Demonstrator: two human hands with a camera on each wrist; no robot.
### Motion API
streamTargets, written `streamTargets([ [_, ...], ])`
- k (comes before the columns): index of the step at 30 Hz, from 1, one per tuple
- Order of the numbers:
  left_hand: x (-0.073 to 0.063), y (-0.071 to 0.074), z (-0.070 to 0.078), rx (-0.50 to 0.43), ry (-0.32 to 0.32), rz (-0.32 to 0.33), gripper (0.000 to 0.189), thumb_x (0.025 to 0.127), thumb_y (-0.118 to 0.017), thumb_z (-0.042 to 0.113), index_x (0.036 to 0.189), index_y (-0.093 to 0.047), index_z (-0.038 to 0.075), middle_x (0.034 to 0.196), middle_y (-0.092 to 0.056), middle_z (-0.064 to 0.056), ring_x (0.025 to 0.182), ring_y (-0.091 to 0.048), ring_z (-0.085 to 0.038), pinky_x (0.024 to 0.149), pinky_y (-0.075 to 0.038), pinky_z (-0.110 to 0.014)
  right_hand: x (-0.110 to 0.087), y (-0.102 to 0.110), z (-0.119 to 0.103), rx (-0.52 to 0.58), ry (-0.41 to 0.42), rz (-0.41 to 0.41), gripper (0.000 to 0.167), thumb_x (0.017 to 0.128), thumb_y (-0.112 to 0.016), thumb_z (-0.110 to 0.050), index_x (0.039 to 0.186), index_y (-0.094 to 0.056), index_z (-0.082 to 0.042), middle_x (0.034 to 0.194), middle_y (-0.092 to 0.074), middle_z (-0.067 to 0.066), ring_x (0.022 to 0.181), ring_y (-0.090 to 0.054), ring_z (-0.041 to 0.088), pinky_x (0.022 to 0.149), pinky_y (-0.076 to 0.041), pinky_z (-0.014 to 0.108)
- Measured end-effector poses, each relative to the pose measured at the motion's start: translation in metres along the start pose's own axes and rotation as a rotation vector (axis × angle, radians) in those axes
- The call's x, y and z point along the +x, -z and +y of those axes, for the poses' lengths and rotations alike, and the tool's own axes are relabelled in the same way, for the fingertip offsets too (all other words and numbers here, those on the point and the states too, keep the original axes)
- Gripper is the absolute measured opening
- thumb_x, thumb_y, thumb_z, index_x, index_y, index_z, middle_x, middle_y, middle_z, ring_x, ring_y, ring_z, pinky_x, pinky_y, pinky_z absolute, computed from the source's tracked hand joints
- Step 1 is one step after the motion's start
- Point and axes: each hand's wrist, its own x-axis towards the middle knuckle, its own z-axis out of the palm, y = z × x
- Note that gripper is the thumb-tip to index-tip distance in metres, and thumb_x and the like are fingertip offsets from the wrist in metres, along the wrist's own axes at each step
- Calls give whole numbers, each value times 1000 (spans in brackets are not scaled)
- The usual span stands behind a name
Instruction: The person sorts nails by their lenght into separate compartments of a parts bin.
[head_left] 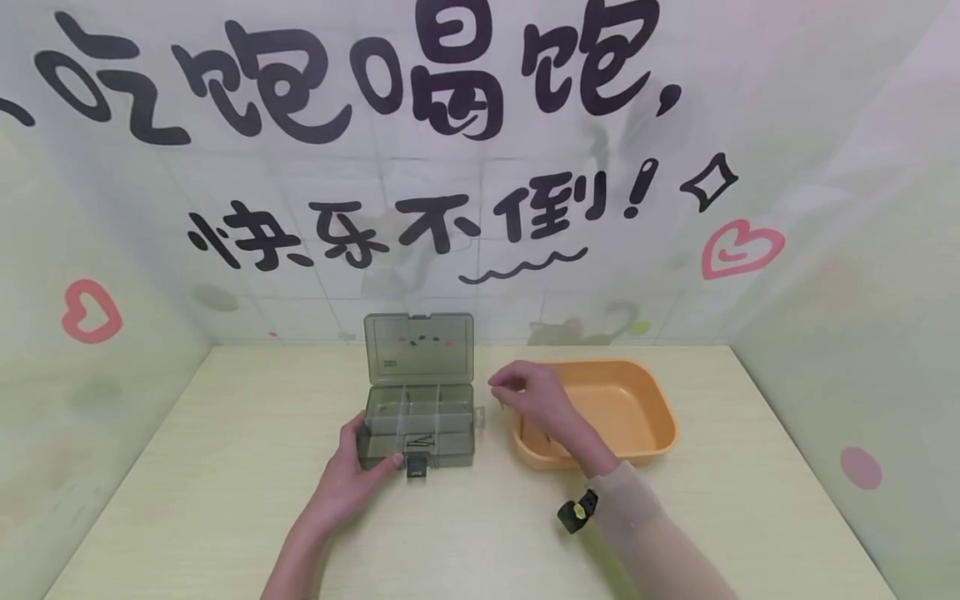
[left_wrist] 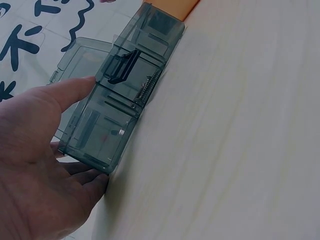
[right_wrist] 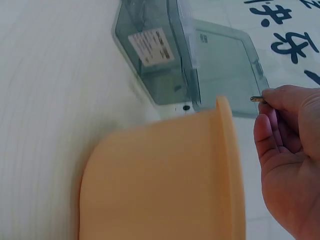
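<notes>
A translucent grey compartment box (head_left: pixel 455 450) stands on the table with its lid (head_left: pixel 420 350) raised. My left hand (head_left: pixel 352 471) grips its left end, the thumb along the front near the dark latch (head_left: pixel 417 467) and the fingers around the side. Several screws (head_left: pixel 422 441) lie in the front middle compartment, also visible through the wall in the left wrist view. Above the left rim of an orange basin (head_left: pixel 660 408), my right hand (head_left: pixel 540 400) pinches a small brass-coloured metal piece (right_wrist: pixel 257 99) between thumb and forefinger; most of it is hidden by the fingers.
The basin stands right of the box, a narrow gap between them. A small dark thin piece (head_left: pixel 548 439) lies in the basin near my right wrist. A clear side latch (head_left: pixel 481 417) juts from the box's right end. Behind the table rises a printed wall sheet (head_left: pixel 420 175).
</notes>
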Motion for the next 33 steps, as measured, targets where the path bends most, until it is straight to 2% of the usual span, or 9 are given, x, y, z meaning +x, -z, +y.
streamTargets([
  [8,-1,0,2,3,8,-10,99,97,-72,39,161,-7,1,159,-22,-39,146,-24,-54,115,-25,-66,7,-27,-11,2,39,-53,11,91,-73,1,102,-76,2,94,-75,6,84,-68,17,74,-57,24],
  [12,-1,0,2,-3,2,-5,99,97,-72,39,161,-7,1,158,-24,-39,145,-26,-54,115,-26,-66,11,-38,-17,17,45,-72,10,91,-73,3,100,-76,3,94,-74,8,85,-68,18,74,-56,23],
  [18,-1,1,1,-17,-4,0,99,97,-73,38,161,-7,1,158,-26,-38,145,-27,-53,116,-26,-65,19,-58,-24,15,-1,-124,10,91,-74,0,100,-77,1,96,-75,8,84,-67,15,75,-55,21],
  [25,0,1,1,-5,-6,-5,100,97,-72,41,161,-7,1,159,-22,-39,145,-25,-54,115,-25,-66,21,-80,-26,27,-40,-163,10,93,-74,-4,102,-77,-3,92,-71,0,80,-62,7,72,-54,20],
  [33,0,0,0,9,2,7,100,96,-73,39,161,-8,0,156,-27,-41,143,-30,-56,113,-27,-67,23,-97,-25,38,35,-173,8,92,-73,1,99,-77,1,89,-72,4,76,-61,5,70,-53,18],
])
